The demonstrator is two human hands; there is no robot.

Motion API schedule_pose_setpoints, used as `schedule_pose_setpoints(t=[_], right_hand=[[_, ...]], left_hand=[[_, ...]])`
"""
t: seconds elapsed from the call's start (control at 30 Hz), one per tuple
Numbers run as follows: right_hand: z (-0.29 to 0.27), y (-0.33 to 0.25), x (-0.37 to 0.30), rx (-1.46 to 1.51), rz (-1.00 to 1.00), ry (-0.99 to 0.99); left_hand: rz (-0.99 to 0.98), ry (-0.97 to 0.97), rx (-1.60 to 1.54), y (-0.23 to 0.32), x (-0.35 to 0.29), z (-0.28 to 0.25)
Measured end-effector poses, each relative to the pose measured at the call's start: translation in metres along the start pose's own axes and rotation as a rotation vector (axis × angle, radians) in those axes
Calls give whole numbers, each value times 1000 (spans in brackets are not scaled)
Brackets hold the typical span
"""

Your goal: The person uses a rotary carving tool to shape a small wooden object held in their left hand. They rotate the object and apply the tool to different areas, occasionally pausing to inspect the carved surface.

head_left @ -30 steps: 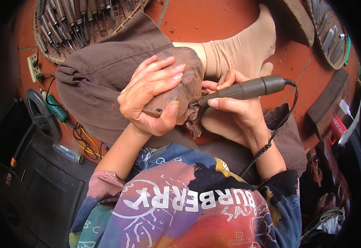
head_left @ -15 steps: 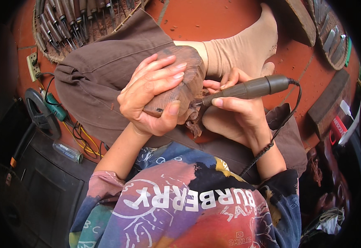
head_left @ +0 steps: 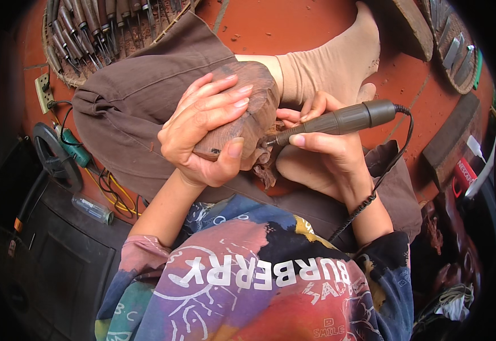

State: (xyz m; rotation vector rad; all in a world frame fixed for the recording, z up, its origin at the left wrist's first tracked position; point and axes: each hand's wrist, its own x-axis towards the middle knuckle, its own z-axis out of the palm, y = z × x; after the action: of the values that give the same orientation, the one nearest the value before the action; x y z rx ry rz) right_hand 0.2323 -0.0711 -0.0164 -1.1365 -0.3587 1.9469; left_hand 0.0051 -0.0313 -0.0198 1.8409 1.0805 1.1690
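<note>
A brown wood carving (head_left: pixel 262 94) with a smooth rounded base rests over my crossed legs. My left hand (head_left: pixel 202 128) is wrapped round that base, fingers across its top and thumb at its near side. In my right hand (head_left: pixel 330 133) is a dark rotary carving tool (head_left: pixel 347 120), pinched near its front end between thumb and fingers. Its metal tip meets the carved, uneven side of the wood, facing right; the exact contact spot is too small to make out. A black coiled cord (head_left: pixel 404 148) runs from the tool's rear down past my right wrist.
A round basket of wooden-handled chisels (head_left: pixel 97 28) stands far left, another basket with blades (head_left: pixel 458 57) far right. Wooden blocks (head_left: pixel 452 139) lie on the right. At left are a power socket (head_left: pixel 44 92), a green power tool (head_left: pixel 73 146), yellow cable and a plastic bottle (head_left: pixel 93 208).
The carving, both hands and the rotary tool have shifted very slightly left in the picture. Both grips stay the same.
</note>
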Motion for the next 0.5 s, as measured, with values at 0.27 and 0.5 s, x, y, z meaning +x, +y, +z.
schedule_pose_setpoints(t=[0.27,0.5], right_hand=[[1,2,0,-12,-28,-20],[1,3,2,75,-104,12]], left_hand=[[5,2,8,0,0,0],[19,6,7,-2,1,0]])
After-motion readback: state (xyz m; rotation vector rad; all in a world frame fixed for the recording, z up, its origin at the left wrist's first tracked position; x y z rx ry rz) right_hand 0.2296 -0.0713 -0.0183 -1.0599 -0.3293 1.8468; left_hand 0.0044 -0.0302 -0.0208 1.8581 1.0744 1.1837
